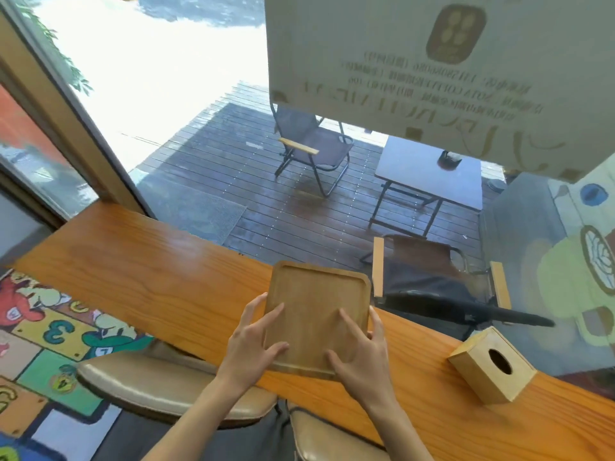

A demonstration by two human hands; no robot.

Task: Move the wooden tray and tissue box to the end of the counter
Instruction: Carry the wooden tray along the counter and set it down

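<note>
A square wooden tray [316, 294] with a raised rim lies on the orange wooden counter [149, 267] along the window. My left hand [253, 341] grips the tray's left near edge, with the fingers spread over its surface. My right hand [359, 357] grips its right near edge the same way. The tray's near corner reaches past the counter's front edge. A light wooden tissue box [492, 367] with an oval hole on top stands on the counter to the right, apart from both hands.
Two padded stools [159, 387] stand under the counter's front edge. A window pane runs along the counter's far side, and the counter stretches to the left toward a wall corner. Beyond the glass are folding chairs and a small table.
</note>
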